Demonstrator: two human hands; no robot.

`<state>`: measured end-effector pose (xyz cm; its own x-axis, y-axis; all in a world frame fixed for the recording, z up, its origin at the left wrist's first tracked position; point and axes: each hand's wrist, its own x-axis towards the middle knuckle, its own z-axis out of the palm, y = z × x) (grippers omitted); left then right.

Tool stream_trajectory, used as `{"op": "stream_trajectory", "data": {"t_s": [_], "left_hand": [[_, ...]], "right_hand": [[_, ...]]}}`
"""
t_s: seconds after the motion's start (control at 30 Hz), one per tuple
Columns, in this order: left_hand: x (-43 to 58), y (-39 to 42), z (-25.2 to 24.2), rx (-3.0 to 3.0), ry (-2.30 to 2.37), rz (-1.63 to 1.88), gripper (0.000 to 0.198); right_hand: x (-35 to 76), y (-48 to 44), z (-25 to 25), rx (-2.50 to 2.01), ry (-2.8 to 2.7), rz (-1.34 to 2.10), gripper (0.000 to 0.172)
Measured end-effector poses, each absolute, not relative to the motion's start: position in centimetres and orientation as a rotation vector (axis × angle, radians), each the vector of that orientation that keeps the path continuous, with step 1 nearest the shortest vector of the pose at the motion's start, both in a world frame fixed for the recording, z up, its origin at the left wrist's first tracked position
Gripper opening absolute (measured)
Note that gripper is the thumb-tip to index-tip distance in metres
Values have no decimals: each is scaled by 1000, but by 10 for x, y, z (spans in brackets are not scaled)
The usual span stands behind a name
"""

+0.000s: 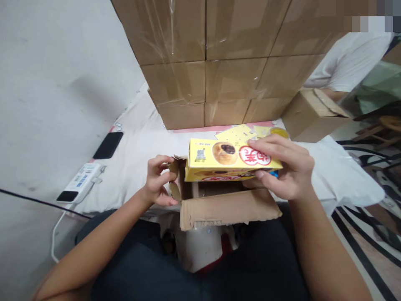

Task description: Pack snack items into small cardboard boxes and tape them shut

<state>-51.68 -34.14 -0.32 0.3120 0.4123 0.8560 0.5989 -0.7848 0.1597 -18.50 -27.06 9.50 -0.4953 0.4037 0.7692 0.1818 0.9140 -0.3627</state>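
Carton (230,211) of plain brown cardboard stands open at the near edge of the cloth-covered counter (138,142), its near flap folded out over the person's lap. Just above the carton's opening is a yellow box (230,156), printed with a round filled pastry and red lettering in a white oval; its left end lies close to the carton's left wall. How far its underside reaches below the rim cannot be told.

At the carton's right end, the right hand (286,167) holds the yellow box, fingers over the top and thumb on the near side. A bit of something blue (275,173) shows beside that thumb. At the carton's left end, the left hand (158,179) has its fingers bent and parted from the thumb, touching the left flap (174,182); whether it pinches the flap cannot be told.

Beyond the carton lie flat yellow pieces (234,133) and a round yellow item (280,133), and behind those rises a stack of taped brown boxes (235,79). To the carton's far right, a single brown box (315,115) sits near another person's white sleeve (346,67). Left of the carton are a dark phone (108,145) and a white power strip (83,179).
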Motion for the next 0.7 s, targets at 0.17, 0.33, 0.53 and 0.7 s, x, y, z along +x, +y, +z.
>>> {"op": "stream_trajectory", "data": {"t_s": [0.17, 0.33, 0.53, 0.7], "left_hand": [[-516, -341, -8, -2352, -950, -1519, 54], [-519, -340, -7, -2336, -988, -1582, 48], [-522, -341, -6, -2311, -1018, -1624, 47], [-520, -344, -2, -2336, -1017, -1560, 45]], "right_hand": [[-195, -280, 92, -522, -2336, 344, 56], [-206, -282, 88, -696, -2538, 428, 57], [-212, -280, 86, -785, -2626, 417, 60], [-208, -280, 90, -775, -2646, 442, 58]]}}
